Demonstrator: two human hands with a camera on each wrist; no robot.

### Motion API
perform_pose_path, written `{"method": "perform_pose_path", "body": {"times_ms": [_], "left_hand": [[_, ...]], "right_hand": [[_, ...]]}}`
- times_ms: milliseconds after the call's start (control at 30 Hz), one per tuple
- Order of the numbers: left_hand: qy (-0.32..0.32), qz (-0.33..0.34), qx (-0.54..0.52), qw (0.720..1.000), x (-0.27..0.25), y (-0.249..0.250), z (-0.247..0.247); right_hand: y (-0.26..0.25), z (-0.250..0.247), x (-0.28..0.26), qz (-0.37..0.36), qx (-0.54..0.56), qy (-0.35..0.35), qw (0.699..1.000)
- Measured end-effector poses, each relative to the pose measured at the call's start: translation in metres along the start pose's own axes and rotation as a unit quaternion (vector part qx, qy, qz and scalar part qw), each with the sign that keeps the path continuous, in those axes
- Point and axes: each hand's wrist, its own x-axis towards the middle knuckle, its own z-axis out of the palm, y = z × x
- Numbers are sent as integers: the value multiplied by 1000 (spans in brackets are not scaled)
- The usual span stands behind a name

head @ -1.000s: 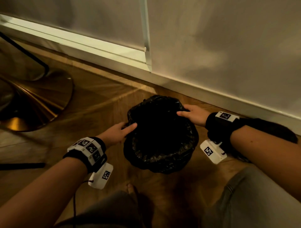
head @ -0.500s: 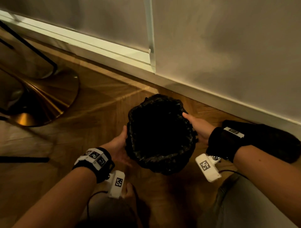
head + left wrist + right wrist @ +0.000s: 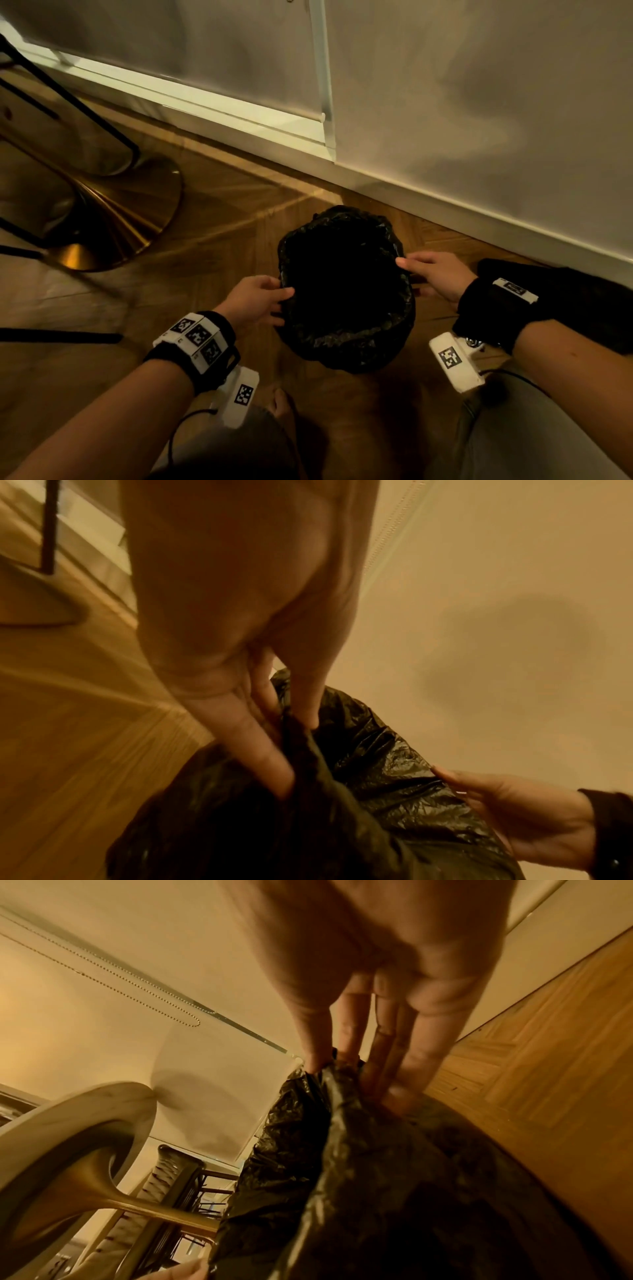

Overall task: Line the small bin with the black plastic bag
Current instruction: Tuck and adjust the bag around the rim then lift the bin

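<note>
The small bin (image 3: 346, 356) stands on the wooden floor near the wall, wrapped in the crinkled black plastic bag (image 3: 342, 291), whose mouth is spread over the rim. My left hand (image 3: 260, 301) pinches the bag's edge at the left rim, thumb inside and fingers outside; the left wrist view shows this pinch on the bag (image 3: 377, 764). My right hand (image 3: 431, 274) pinches the bag's edge at the right rim; in the right wrist view thumb and fingers (image 3: 346, 1037) hold a fold of the bag (image 3: 325, 1123). The bin's own wall is hidden under plastic.
A white skirting board (image 3: 479, 212) and wall run just behind the bin. A table's gold trumpet base (image 3: 113, 222) and black chair legs (image 3: 68, 96) stand at the left. A black cloth (image 3: 582, 301) lies by my right forearm. My knees fill the lower edge.
Both hands dropped down the bin's sides half a second ago and have come back up to the rim, where they now pinch the bag's edge.
</note>
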Motion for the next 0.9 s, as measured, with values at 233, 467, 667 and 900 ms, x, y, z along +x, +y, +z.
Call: {"method": "perform_pose_path", "body": {"times_ms": [233, 467, 667, 900], "left_hand": [[49, 24, -45, 998, 0, 2, 5], [78, 60, -32, 995, 4, 31, -19], [114, 119, -88, 982, -6, 85, -67], [139, 175, -144, 964, -35, 128, -142]], "right_hand": [[-15, 8, -3, -7, 18, 36, 999], [-45, 24, 4, -19, 39, 32, 999], [-125, 57, 4, -64, 66, 8, 996], [-223, 113, -4, -114, 35, -18, 993]]}}
